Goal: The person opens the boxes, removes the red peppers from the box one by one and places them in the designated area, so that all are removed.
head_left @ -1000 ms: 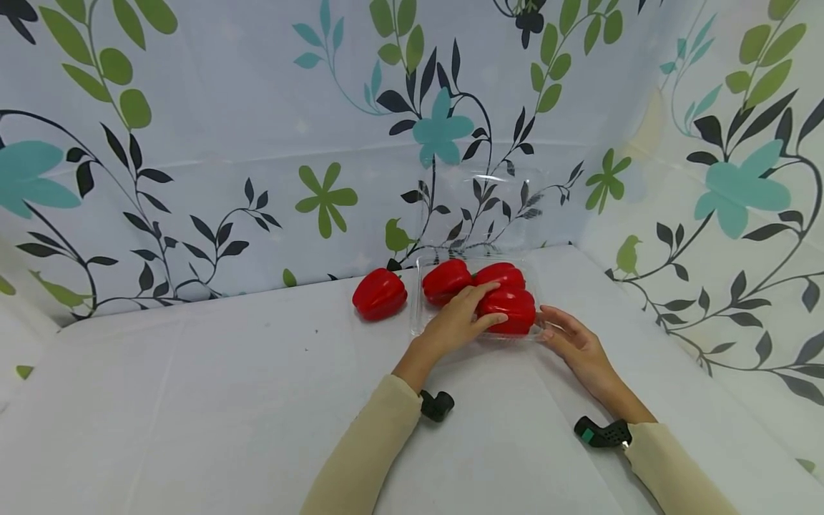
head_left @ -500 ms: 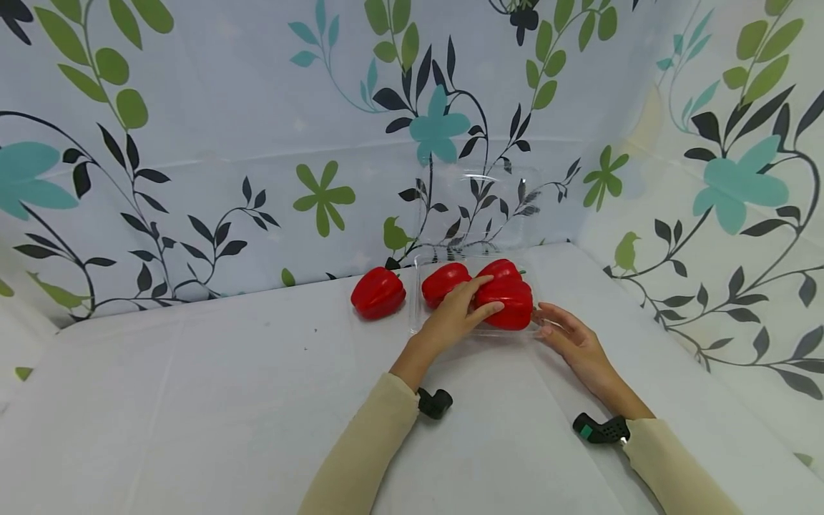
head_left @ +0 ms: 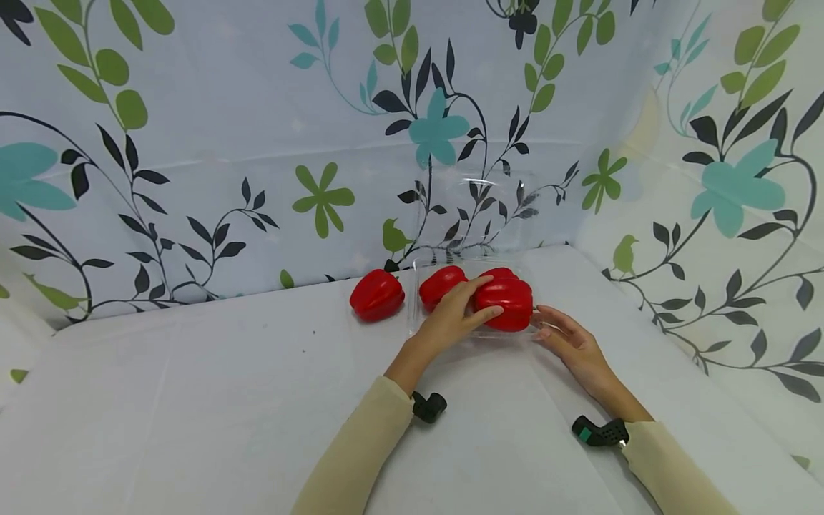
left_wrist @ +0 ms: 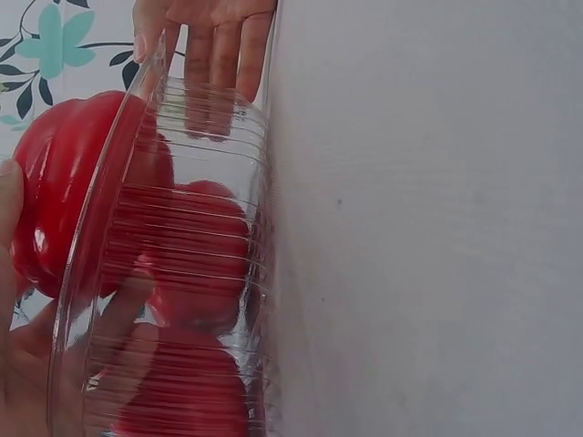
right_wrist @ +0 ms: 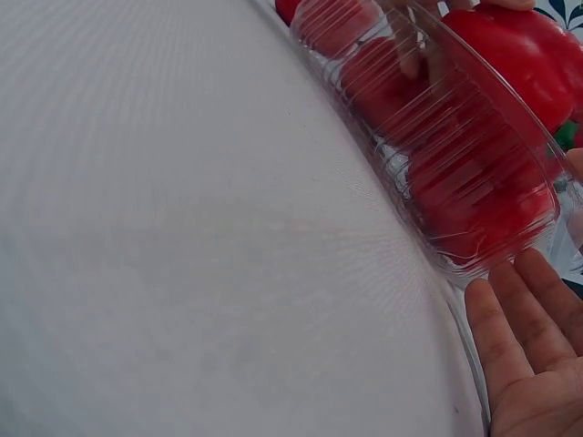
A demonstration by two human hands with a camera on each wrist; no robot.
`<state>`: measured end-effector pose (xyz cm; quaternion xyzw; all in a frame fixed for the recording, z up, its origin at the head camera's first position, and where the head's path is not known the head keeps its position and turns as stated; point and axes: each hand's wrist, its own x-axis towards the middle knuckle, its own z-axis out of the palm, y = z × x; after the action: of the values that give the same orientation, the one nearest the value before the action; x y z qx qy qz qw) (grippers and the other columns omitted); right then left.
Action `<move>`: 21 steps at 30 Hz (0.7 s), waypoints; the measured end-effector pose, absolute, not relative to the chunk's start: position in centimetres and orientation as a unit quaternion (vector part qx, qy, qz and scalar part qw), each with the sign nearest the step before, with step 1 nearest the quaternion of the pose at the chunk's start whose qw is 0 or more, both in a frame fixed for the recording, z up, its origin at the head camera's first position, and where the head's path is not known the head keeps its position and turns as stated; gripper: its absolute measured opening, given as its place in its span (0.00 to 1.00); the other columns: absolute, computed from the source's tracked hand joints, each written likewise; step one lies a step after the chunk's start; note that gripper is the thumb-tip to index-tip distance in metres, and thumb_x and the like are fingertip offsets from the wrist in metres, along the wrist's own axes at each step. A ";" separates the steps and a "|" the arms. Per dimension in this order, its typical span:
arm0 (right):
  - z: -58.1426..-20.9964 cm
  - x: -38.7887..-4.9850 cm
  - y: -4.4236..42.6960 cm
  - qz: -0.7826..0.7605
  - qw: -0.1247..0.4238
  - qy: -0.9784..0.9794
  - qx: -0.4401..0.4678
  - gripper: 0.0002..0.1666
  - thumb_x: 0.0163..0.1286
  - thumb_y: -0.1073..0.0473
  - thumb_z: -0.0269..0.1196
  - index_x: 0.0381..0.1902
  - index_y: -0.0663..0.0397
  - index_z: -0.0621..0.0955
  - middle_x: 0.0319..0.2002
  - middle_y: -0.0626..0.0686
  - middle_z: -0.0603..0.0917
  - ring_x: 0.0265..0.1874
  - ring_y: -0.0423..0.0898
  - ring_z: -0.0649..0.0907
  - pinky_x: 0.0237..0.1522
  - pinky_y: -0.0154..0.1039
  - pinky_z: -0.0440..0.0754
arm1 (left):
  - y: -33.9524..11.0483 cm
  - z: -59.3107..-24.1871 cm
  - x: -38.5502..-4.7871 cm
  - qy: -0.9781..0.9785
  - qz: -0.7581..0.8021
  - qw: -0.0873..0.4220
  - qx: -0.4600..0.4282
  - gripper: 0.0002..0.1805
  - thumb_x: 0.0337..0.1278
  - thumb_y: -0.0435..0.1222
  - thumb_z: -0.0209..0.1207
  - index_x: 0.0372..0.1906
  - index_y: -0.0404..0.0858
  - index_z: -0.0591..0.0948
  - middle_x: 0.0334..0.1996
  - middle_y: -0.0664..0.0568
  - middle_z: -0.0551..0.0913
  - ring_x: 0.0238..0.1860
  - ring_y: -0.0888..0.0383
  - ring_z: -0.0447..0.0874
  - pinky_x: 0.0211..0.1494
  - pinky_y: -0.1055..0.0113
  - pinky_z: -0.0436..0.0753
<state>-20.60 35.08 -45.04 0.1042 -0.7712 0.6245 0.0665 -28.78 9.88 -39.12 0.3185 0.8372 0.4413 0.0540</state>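
Observation:
In the head view my left hand (head_left: 450, 315) grips a red bell pepper (head_left: 508, 304), thumb on its near side and fingers over its top. The left wrist view has this pepper leaning at the rim of a clear plastic container (left_wrist: 205, 127); part of it rises above the rim. More red bell peppers lie inside, one at the left (head_left: 440, 284) and one behind the held pepper (head_left: 498, 272), mostly hidden. At the container's right end is my right hand (head_left: 579, 354); its fingers (right_wrist: 528, 314) are fairly straight against the clear wall.
One loose red bell pepper (head_left: 378, 295) lies on the white tablecloth (head_left: 225, 400) left of the container. The container's clear lid (head_left: 483, 207) stands up behind, near the patterned cloth backdrop (head_left: 219, 93). A second patterned cloth (head_left: 740, 286) hangs on the right.
The held pepper has risen slightly and turned, its stem now toward my right hand. It covers more of the pepper behind it. My right hand has stayed at the container's right end.

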 end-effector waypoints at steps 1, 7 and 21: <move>-45.0 -20.6 35.1 0.624 0.067 -0.772 0.103 0.30 0.76 0.62 0.53 0.72 0.57 0.63 0.62 0.41 0.75 0.60 0.36 0.77 0.53 0.32 0.79 | 9.9 -39.1 -28.8 0.835 0.443 0.052 0.322 0.38 0.61 0.53 0.61 0.74 0.51 0.62 0.67 0.50 0.69 0.67 0.52 0.65 0.61 0.54 0.78; -45.1 -20.5 35.0 0.614 0.069 -0.781 0.090 0.30 0.76 0.59 0.54 0.73 0.55 0.63 0.63 0.41 0.74 0.60 0.35 0.77 0.52 0.32 0.79 | 9.8 -39.0 -28.7 0.827 0.448 0.046 0.336 0.38 0.60 0.51 0.62 0.73 0.50 0.63 0.66 0.50 0.70 0.66 0.53 0.66 0.59 0.56 0.79; -45.0 -20.4 34.9 0.610 0.072 -0.784 0.094 0.30 0.76 0.60 0.54 0.73 0.54 0.63 0.64 0.41 0.73 0.57 0.32 0.78 0.52 0.31 0.79 | 9.6 -38.6 -28.3 0.840 0.414 0.036 0.350 0.40 0.57 0.48 0.66 0.74 0.52 0.62 0.67 0.51 0.69 0.68 0.53 0.66 0.60 0.56 0.79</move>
<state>-20.42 34.88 -44.96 0.0936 -0.7836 0.6099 0.0717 -28.29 9.63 -38.58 0.3498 0.8396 0.4140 0.0363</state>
